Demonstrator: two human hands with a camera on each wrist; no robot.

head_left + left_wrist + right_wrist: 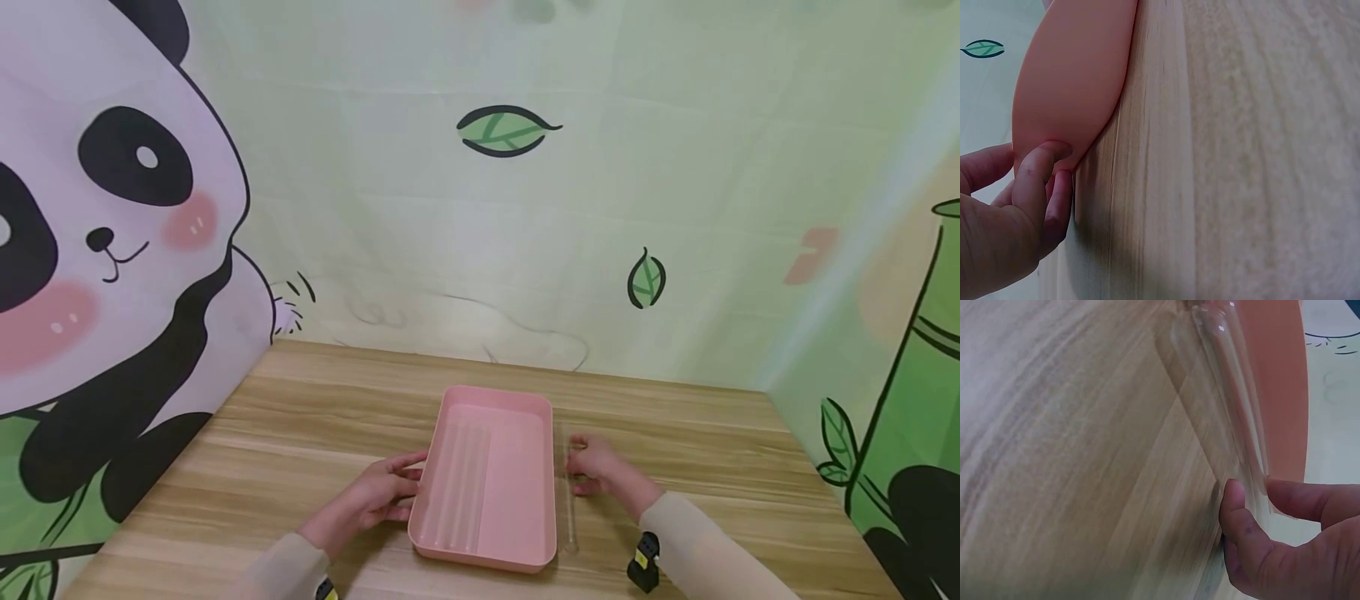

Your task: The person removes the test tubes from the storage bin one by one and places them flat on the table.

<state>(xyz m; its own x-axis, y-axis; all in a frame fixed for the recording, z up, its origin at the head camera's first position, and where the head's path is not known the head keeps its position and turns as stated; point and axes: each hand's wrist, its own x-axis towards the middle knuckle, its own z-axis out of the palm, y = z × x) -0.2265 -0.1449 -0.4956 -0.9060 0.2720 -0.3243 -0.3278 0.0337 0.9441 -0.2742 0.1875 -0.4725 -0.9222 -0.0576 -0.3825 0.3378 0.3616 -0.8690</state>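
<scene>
A pink rectangular tray (521, 475) sits on the table. My left hand (378, 492) touches its left outer wall, with fingers bent and a fingertip pressed low on the side in the left wrist view. On the tray's left half lies a clear plastic piece with long parallel ridges (457, 487). Just outside the tray's right wall, another clear ridged plastic piece (1235, 381) shows nearly edge-on. My right hand (596, 467) pinches it near its far end between thumb and finger; the other fingertips are partly hidden behind it.
The wooden table (322, 408) ends at a cloth backdrop (420, 250) printed with a panda and leaves. That cloth also closes off the left and right sides. A dark wrist device (645, 562) is strapped at the right sleeve.
</scene>
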